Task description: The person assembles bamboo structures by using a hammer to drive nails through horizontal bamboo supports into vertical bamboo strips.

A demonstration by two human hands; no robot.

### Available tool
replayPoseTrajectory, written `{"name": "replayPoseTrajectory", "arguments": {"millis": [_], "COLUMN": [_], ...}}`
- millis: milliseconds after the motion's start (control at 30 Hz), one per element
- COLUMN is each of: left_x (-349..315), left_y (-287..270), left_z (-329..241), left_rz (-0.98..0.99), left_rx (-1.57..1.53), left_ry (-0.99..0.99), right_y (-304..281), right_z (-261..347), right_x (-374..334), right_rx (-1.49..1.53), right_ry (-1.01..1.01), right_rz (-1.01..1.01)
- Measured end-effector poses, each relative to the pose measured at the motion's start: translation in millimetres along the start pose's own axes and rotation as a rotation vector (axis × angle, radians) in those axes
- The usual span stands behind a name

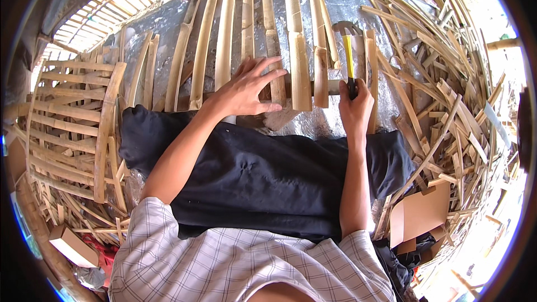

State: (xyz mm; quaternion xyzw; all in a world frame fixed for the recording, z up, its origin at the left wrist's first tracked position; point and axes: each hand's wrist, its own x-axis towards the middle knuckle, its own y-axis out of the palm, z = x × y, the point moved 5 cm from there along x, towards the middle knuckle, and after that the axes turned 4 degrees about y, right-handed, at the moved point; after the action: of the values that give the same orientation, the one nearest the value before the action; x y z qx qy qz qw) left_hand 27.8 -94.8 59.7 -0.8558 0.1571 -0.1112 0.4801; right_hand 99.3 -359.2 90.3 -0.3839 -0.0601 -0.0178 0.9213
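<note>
In front of me several split bamboo slats [298,72] lie side by side, running away from me across a crosswise piece [334,86]. My left hand [249,86] is over the middle slats with its fingers spread and the thumb apart; whether it presses on them I cannot tell. A claw hammer [350,59] with a yellow and black handle is in my right hand [357,109], closed round the grip. Its dark metal head points away from me, between slats on the right.
Silvery sheeting [386,84] lies under the slats. Dark cloth [263,173] covers my lap. A finished-looking bamboo rack [103,128] stands at my left. Loose bamboo strips [447,112] are heaped on the right, near an opened cardboard box [419,218]. Another small box [74,245] sits lower left.
</note>
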Motion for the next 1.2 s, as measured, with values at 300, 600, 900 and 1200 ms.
{"name": "replayPoseTrajectory", "arguments": {"millis": [300, 600, 900, 1200], "left_x": [0.2, -0.9, -1.0, -0.3], "left_y": [3.0, 4.9, 3.6, 7.6], "left_z": [5.1, 7.8, 7.2, 13.8], "left_rz": [-0.015, -0.053, -0.081, -0.065], "left_rx": [0.014, 0.041, 0.071, 0.116], "left_ry": [-0.008, 0.004, 0.019, 0.071], "right_y": [3.7, 4.4, 6.9, 16.3], "right_z": [-5.3, -2.9, 4.1, -2.9], "right_x": [0.4, -0.4, -4.2, -5.7], "right_rx": [0.042, 0.046, 0.066, 0.180], "right_ry": [-0.029, -0.029, -0.016, -0.031], "right_rz": [0.024, 0.040, 0.055, 0.095]}}
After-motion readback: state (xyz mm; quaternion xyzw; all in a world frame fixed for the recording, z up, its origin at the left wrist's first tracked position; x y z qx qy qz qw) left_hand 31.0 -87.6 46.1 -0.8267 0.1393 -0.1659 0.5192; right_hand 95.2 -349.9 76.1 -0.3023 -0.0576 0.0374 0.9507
